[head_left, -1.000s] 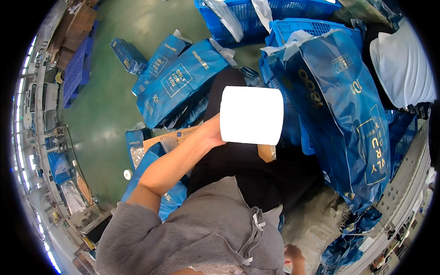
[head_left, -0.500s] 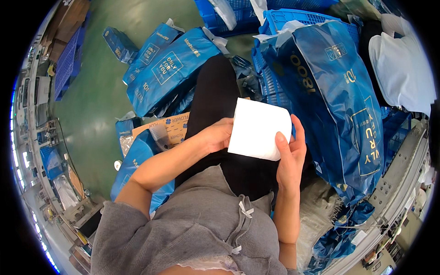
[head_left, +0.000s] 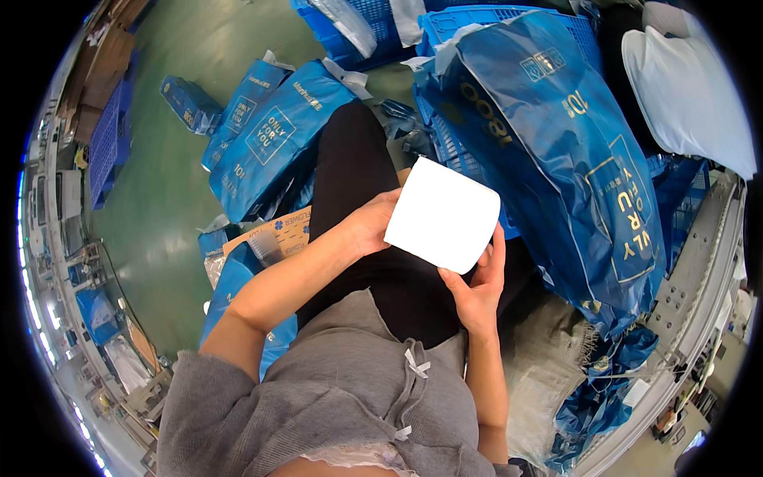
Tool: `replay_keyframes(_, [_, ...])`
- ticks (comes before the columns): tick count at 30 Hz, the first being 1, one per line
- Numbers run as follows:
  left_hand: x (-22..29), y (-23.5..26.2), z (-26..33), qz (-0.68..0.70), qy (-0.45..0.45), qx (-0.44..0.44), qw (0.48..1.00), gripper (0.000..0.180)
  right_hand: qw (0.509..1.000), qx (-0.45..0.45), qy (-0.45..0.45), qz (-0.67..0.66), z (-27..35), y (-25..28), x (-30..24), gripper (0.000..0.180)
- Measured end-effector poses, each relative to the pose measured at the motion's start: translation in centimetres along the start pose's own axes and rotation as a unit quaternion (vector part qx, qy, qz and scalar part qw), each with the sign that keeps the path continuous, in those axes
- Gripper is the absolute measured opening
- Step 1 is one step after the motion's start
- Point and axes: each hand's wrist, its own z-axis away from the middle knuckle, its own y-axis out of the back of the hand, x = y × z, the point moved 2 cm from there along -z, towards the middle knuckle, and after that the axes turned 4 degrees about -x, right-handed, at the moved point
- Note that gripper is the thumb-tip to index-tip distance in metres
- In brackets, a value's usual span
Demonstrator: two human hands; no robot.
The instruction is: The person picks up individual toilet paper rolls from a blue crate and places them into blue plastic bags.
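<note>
A plain white toilet paper roll is held above my lap between both hands. My left hand grips its left end, with most of the fingers hidden behind the roll. At the lower right side, my right hand holds it with the thumb at the bottom corner and the fingers up along the edge. The roll is tilted, its right end lower than its left. Just right of it leans a large blue plastic package with gold print.
More blue packages lie on the green floor at the left, near a brown printed cardboard piece. Blue plastic crates stand at the far side. A metal rail runs along the right, near a person in light clothing.
The roll has tilted further, its right end dipping. My right hand has shifted down and left, its thumb moving from the roll's face to its lower corner. The whole view has shifted slightly.
</note>
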Motion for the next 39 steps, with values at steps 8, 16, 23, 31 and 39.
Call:
replay_keyframes(8, [0.9,-1.4,-0.3,-0.048,-0.007,-0.028,0.998,0.033,1.0,0.023,-0.012,-0.014,-0.4,0.7,0.0,0.09])
replay_keyframes(16, [0.2,-0.7,-0.8,-0.103,-0.05,0.003,0.993,0.031,0.997,0.013,-0.031,-0.075,-0.1,0.8,0.5,0.094])
replay_keyframes(23, [2.2,-0.8,-0.5,-0.309,-0.183,-0.087,0.929,0.044,0.984,0.024,-0.077,-0.162,0.0,1.1,-0.3,0.088])
replay_keyframes(31, [2.2,-0.7,-0.7,-0.3,-0.208,-0.099,0.926,0.036,0.982,0.022,-0.047,-0.183,0.0,0.0,-1.6,0.085])
replay_keyframes(39, [2.2,-0.5,-0.6,-0.258,-0.203,-0.117,0.937,0.034,0.992,0.001,-0.023,-0.122,0.2,-0.1,-0.6,0.084])
